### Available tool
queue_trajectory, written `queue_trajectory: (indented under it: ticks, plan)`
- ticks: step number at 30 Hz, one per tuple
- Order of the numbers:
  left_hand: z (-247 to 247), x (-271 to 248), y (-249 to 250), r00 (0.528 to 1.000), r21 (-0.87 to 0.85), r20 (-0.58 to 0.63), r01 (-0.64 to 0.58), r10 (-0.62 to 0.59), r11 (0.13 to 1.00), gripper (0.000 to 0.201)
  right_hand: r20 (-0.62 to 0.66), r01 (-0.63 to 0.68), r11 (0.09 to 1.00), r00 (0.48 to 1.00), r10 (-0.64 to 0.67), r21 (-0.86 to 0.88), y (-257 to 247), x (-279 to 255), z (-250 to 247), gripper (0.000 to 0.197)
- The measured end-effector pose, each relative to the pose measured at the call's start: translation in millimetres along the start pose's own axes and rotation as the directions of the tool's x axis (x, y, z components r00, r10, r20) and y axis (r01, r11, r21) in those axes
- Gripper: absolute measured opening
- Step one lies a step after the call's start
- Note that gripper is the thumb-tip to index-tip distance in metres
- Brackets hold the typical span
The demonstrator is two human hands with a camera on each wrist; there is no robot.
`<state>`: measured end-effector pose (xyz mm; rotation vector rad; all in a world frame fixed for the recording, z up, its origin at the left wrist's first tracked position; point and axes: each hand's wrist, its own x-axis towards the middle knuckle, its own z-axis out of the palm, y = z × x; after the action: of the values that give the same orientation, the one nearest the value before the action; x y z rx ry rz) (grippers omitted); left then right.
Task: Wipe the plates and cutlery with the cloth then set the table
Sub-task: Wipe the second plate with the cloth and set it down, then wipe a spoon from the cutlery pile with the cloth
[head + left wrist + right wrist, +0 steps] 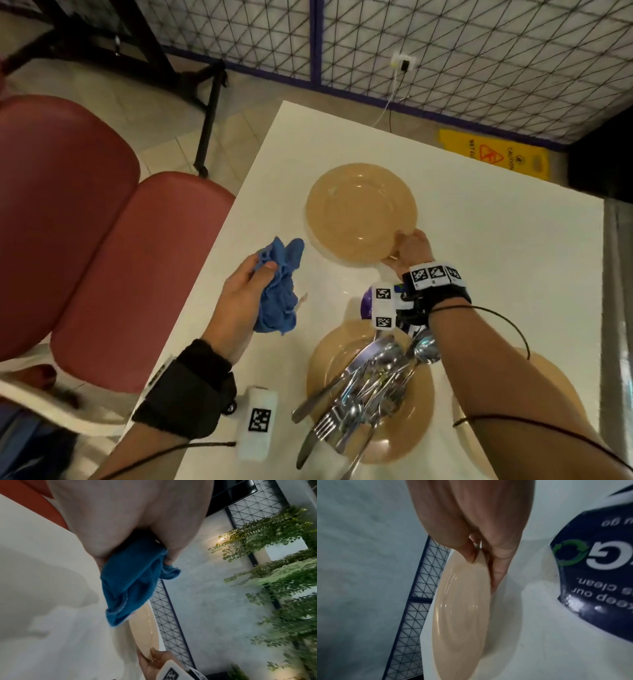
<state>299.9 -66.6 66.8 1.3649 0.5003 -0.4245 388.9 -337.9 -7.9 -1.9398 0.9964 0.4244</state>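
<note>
The right hand is pinching the plate rim at five o'clock, while the left hand is clutching the cloth at nine o'clock; wiping likely comes next.

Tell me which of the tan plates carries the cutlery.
The near plate, under the right forearm, holds the cutlery; the far plate, gripped by the right hand, is bare.

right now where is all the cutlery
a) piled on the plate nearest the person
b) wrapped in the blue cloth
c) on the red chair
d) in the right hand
a: the head view shows the cutlery heaped on the near plate, while the right hand grips the far plate.
</note>
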Motion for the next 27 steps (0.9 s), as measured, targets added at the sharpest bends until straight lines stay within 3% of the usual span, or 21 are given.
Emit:
queue_trajectory:
  ticks: [2,7,9,11,13,15,20,23,25,27]
  plan:
    - [-10.8,-1.3,-7.3,1.000,0.032,-0.016,-0.006,0.007,0.999,0.022,0.012,0.070,0.993,0.998,-0.069,-0.097,-1.3,-0.7,9.3,0.036]
    - [-32.2,-14.9,-34.2,0.999,0.116,-0.038,0.007,-0.003,0.993,0.029,0.053,0.055,0.997,0.997,-0.052,-0.048,8.2,16.7,21.5,0.022]
    - [-40.5,-20.9,-44.5,0.996,0.143,-0.060,0.073,-0.065,0.987,0.032,0.161,-0.097,0.977,0.985,0.067,0.190,7.6,18.3,18.3,0.013]
    - [-47.0,-28.2,-51.0,0.991,0.184,-0.046,0.135,-0.128,0.974,0.027,0.216,-0.204,0.863,0.970,0.113,0.463,15.9,14.1,9.3,0.014]
    - [-51.2,-36.5,-55.3,0.983,0.219,-0.035,0.185,-0.182,0.958,0.025,0.250,-0.276,0.769,0.956,0.155,0.576,25.5,1.3,-9.3,0.019]
    - [-56.2,-43.1,-60.7,0.978,0.215,-0.042,0.210,-0.205,0.954,0.023,0.260,-0.250,0.743,0.960,0.106,0.621,38.5,-15.3,-28.7,0.024]
    - [-66.3,-61.7,-74.2,0.966,0.148,-0.088,0.253,-0.242,0.956,0.017,0.103,-0.075,0.650,0.995,-0.006,0.756,86.2,-67.3,-77.0,0.019]
    - [-70.2,-74.6,-80.8,0.957,0.092,-0.047,0.290,-0.287,0.953,0.037,0.032,0.018,0.733,0.998,-0.055,0.680,127.3,-102.4,-88.4,0.024]
    - [-71.6,-81.3,-86.7,0.949,0.053,0.009,0.313,-0.314,0.948,0.057,-0.013,0.011,0.824,1.000,-0.005,0.566,156.2,-118.3,-84.8,0.020]
    - [-70.5,-89.4,-92.9,0.944,0.062,0.064,0.319,-0.323,0.946,0.052,-0.057,0.001,0.893,0.998,0.028,0.449,178.5,-122.8,-77.5,0.017]
